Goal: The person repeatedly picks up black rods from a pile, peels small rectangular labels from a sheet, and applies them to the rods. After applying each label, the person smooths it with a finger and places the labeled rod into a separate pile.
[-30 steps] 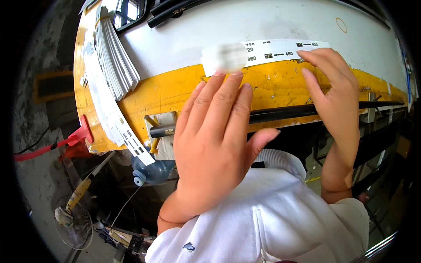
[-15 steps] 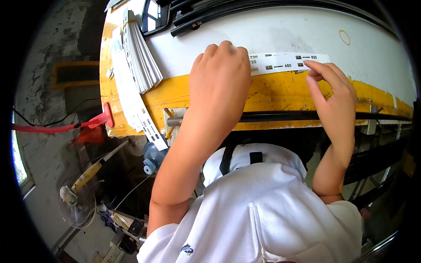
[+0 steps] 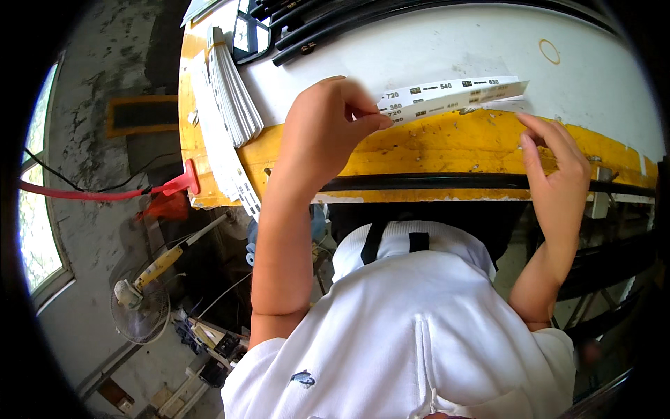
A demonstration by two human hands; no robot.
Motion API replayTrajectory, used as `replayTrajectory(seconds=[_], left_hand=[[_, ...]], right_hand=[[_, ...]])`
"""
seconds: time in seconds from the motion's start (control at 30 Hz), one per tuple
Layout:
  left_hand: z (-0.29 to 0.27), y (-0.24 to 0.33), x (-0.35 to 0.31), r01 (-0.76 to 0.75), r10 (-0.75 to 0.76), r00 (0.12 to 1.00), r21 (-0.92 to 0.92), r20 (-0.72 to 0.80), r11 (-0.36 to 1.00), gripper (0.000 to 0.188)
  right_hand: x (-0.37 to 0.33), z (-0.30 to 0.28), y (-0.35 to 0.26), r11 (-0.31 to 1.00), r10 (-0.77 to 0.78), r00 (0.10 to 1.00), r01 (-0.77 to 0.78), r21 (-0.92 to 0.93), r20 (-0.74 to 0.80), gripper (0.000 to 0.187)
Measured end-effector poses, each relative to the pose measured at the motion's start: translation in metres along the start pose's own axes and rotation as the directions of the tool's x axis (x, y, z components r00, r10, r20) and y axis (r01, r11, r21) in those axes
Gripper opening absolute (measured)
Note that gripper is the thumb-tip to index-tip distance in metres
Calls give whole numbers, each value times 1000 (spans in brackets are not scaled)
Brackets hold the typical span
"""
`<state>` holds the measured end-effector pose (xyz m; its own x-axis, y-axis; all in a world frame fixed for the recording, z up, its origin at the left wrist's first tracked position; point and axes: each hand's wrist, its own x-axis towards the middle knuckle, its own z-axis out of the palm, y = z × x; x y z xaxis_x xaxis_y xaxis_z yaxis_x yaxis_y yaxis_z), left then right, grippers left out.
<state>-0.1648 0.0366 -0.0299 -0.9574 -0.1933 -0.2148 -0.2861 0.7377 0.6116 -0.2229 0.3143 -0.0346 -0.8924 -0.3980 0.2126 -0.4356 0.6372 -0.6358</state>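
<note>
My left hand (image 3: pixel 322 124) pinches the left end of a white printed label strip (image 3: pixel 447 106) between thumb and fingertips. The strip's near edge is lifted and tilted, while another strip (image 3: pixel 457 86) shows flat behind it. To the right, my right hand (image 3: pixel 562 164) is apart from the strip's far end, its thumb and fingers spread with nothing visible between them. Along the table's front edge, below both hands, runs a long black tube (image 3: pixel 426 183).
A fanned bundle of white strips (image 3: pixel 236 101) lies on the table's left side, with more strips (image 3: pixel 222 157) hanging over the edge. Black tubes (image 3: pixel 363 28) and a dark phone-like device (image 3: pixel 252 36) lie at the back. A red clamp-like piece (image 3: pixel 183 180) grips the left edge; a fan (image 3: pixel 139 307) stands below.
My left hand has turned, so its pinch on the strip shows, and the strip's near edge has risen. My right hand has moved right and nearer to me, away from the strip.
</note>
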Motion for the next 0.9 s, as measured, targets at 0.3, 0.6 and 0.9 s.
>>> replayTrajectory(seconds=[0.3, 0.6, 0.9], left_hand=[[-30, -11, -59, -45, -85, 955, -422, -283, 905, 17], [-51, -99, -137, 64, -530, 627, -641, -570, 765, 19], [-7, -27, -102, -181, 160, 898, -14, -410, 983, 53]], right_hand=[[-4, -1, 14, 983, -37, 999, 43, -181, 40, 19], [15, 22, -24, 983, -30, 989, 54, -173, 142, 21], [18, 48, -43, 962, -44, 993, 71, -264, 107, 23]])
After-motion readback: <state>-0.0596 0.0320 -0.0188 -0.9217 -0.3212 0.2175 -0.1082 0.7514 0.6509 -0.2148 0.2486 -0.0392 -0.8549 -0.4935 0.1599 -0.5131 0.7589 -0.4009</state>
